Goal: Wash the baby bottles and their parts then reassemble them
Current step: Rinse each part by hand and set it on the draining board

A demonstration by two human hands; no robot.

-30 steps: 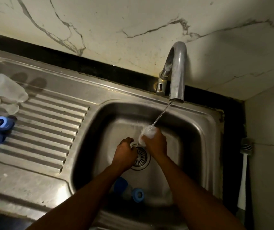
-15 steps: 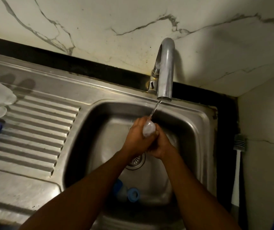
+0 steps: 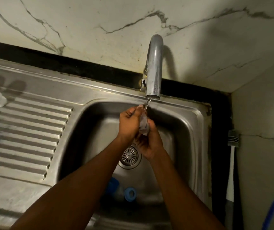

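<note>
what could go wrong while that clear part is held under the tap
The wet clear part could slip from the left hand and right hand and fall toward the drain strainer. Rinse water may run onto the blue ring lying in the sink below, soiling it.

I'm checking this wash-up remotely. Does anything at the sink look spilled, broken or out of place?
Nothing stands out. The left hand and right hand hold a clear bottle part under the stream from the faucet, over the sink. A blue ring lies on the sink floor, likely awaiting washing; nothing looks spilled or broken.
</note>
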